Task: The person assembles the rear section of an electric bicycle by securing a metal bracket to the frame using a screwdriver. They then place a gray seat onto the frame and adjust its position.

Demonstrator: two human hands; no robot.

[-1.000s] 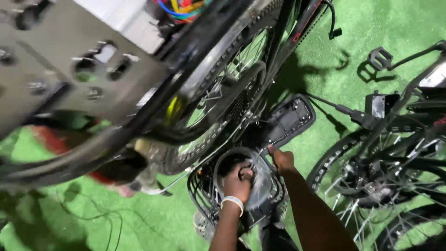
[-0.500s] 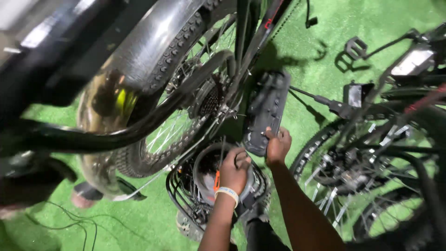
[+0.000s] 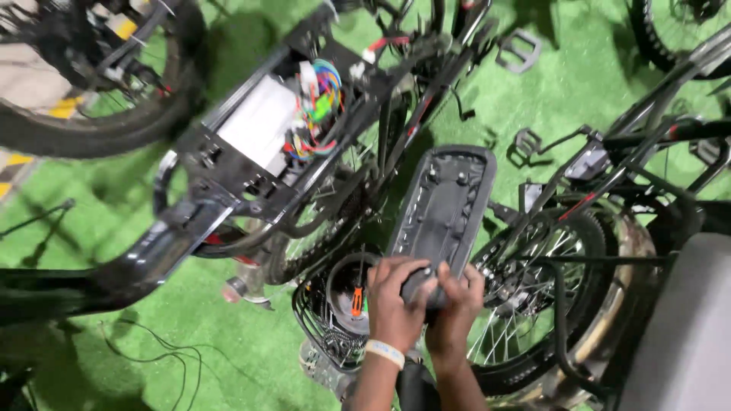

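Note:
Both my hands hold the near end of a long black plastic cover [image 3: 445, 202] that lies tilted among the bicycles. My left hand [image 3: 392, 304], with a white wristband, wraps the cover's end from the left. Pressed against it from the right, my right hand [image 3: 459, 308] grips the same end. Just left of my left hand, an orange-handled screwdriver [image 3: 356, 301] stands in a black wire basket [image 3: 324, 339], which also holds a round black ring.
A black bicycle frame [image 3: 251, 183] with an open compartment of colourful wires [image 3: 320, 99] crosses the upper left. A spoked wheel [image 3: 556, 304] stands right of my hands. Pedals [image 3: 519, 52] and loose cables [image 3: 152, 354] lie on green turf.
My left hand has left the ring in the basket and joined my right hand on the cover's near end. The view has swung, so the open wired compartment now shows.

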